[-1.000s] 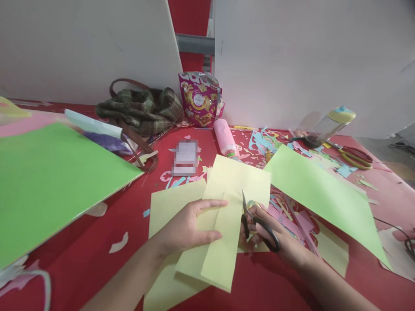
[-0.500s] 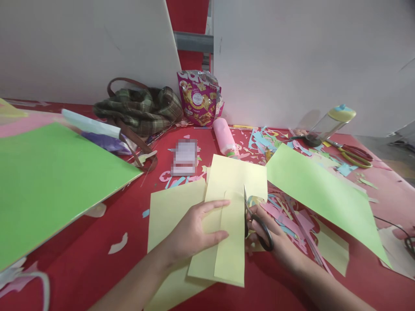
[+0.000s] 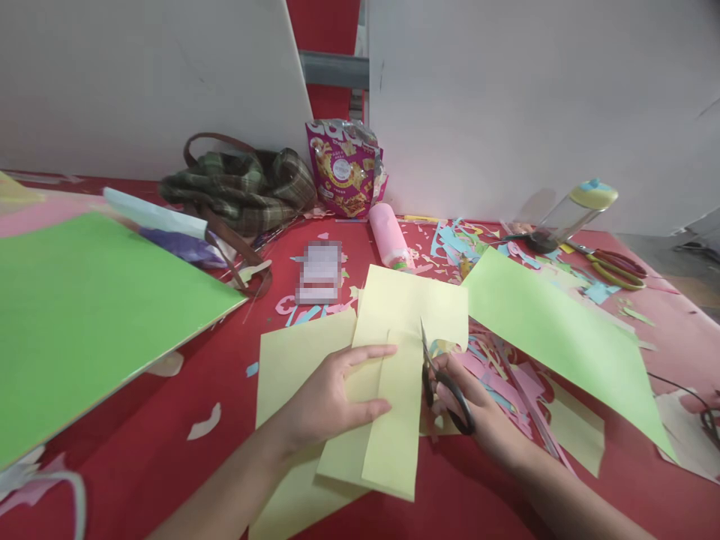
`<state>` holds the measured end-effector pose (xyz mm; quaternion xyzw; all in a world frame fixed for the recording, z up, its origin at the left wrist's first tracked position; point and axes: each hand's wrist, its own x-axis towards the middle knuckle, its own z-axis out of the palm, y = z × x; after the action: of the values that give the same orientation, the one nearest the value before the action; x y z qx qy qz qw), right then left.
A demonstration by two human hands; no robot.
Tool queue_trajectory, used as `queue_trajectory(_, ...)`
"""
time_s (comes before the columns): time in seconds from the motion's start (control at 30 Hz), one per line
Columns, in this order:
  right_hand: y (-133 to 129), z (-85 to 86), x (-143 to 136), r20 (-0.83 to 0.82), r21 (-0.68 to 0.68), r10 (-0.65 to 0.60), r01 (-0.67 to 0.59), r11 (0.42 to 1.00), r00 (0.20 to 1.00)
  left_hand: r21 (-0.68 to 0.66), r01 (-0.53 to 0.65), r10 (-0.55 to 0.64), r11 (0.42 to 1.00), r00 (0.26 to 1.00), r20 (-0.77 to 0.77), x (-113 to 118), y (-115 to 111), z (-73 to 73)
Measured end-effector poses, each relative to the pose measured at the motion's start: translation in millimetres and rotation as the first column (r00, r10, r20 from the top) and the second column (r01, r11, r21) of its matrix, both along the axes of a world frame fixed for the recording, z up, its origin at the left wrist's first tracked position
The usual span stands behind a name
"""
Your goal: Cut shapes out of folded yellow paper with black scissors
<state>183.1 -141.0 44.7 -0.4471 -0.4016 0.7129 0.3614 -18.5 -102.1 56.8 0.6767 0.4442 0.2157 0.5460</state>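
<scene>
A pale yellow sheet (image 3: 413,300) lies before me with a cut running up it, and a narrower folded flap lies over its lower part. My left hand (image 3: 331,394) grips this yellow paper, thumb and fingers resting on its face. In my right hand (image 3: 458,390) are black-handled scissors (image 3: 464,412), their blades at the cut near the paper's right side. Another yellow sheet (image 3: 298,360) lies beneath and to the left, partly hidden by my left hand and the paper.
Green sheets lie at left (image 3: 101,315) and right (image 3: 562,345). Paper scraps surround a pink bottle (image 3: 389,234). Behind are a plaid bag (image 3: 241,187) and snack bag (image 3: 344,169). A clear bottle (image 3: 571,217) and more scissors (image 3: 616,270) are at back right.
The yellow paper's lower end has swung slightly left, and its upper right part has shifted a little right. The scissor blades have moved slightly up and left with my right hand.
</scene>
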Motion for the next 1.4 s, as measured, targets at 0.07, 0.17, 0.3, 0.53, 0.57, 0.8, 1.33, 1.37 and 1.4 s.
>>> queue_trajectory(0.07, -0.2, -0.9, 0.1, -0.005, 0.006, 0.001, -0.001, 1.0, 1.0, 0.001, 0.006, -0.006, 1.0, 1.0, 0.001, -1.2, 1.0, 0.9)
queue_trajectory(0.17, -1.0, -4.0, -0.3, -0.035, 0.006, -0.004, 0.004, 1.0, 0.999, 0.002, 0.002, -0.002, 1.0, 1.0, -0.003, -2.0, 1.5, 2.1)
queue_trajectory(0.3, -2.1, -7.8, 0.0, -0.131, -0.009, -0.005, 0.004, 1.0, 0.991, -0.017, 0.0, 0.001, 1.0, 1.0, 0.008, -1.3, 1.0, 1.6)
queue_trajectory(0.53, -1.6, -8.1, -0.2, -0.124, 0.005, 0.001, 0.0, 1.0, 0.992, -0.013, -0.009, 0.01, 1.0, 1.0, 0.018, -1.3, 1.3, 0.1)
queue_trajectory(0.57, -1.3, -7.4, -0.1, -0.107, 0.01, 0.003, -0.002, 1.0, 0.994, -0.009, -0.01, 0.01, 1.0, 1.0, 0.016, -1.9, 1.6, -0.1)
queue_trajectory(0.8, 0.9, -2.9, 4.4, -0.042, 0.027, 0.042, -0.041, 0.999, 0.998, -0.001, 0.055, -0.055, 0.998, 0.998, 0.005, -7.3, 6.2, -0.2)
queue_trajectory(1.33, 6.8, -3.6, 12.5, -0.084, 0.014, 0.161, -0.16, 0.987, 0.983, -0.007, 0.119, -0.119, 0.993, 0.993, 0.001, -13.3, 12.0, -4.7)
queue_trajectory(1.37, 6.9, -3.6, 13.0, -0.079, 0.015, 0.163, -0.163, 0.987, 0.983, -0.009, 0.124, -0.124, 0.992, 0.992, 0.001, -13.5, 12.2, -4.4)
queue_trajectory(1.4, 7.0, -3.4, 13.6, -0.07, 0.019, 0.165, -0.164, 0.986, 0.984, -0.01, 0.127, -0.127, 0.992, 0.992, 0.001, -13.7, 12.3, -4.1)
